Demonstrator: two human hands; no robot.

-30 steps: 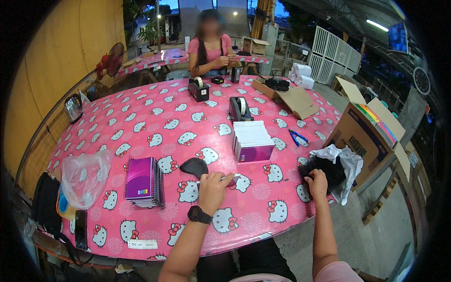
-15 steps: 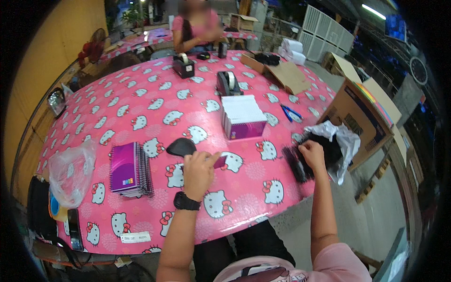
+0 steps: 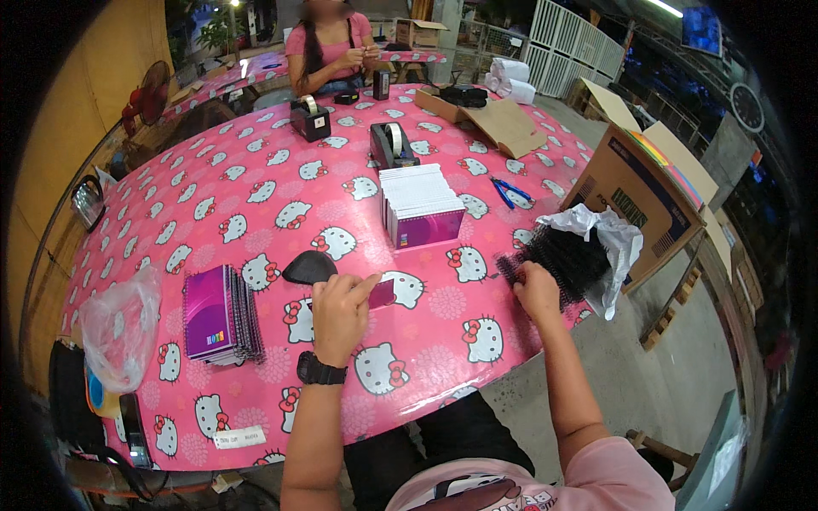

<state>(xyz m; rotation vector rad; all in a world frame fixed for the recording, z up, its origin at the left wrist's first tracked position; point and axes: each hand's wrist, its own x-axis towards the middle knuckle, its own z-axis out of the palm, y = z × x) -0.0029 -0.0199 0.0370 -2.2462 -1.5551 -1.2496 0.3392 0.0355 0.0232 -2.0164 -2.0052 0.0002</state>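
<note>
My left hand, with a black watch at the wrist, rests over the table and holds a small purple rectangular card under its fingers; its index finger points along it. My right hand is closed at the near left edge of a heap of black spiral binding coils, pinching a coil there. The heap lies in an opened white plastic bag. Left of my left hand is a black rounded pad. Farther left lies a stack of purple spiral notebooks.
A block of upright white-edged pads with a purple cover stands ahead, near tape dispensers and blue-handled pliers. A large cardboard box is at right. Clear plastic bag lies left. Another person sits across the table.
The whole view has shifted slightly left. My right hand has moved a little left at the coils, and its coil shows more clearly. My left hand keeps the purple card.
</note>
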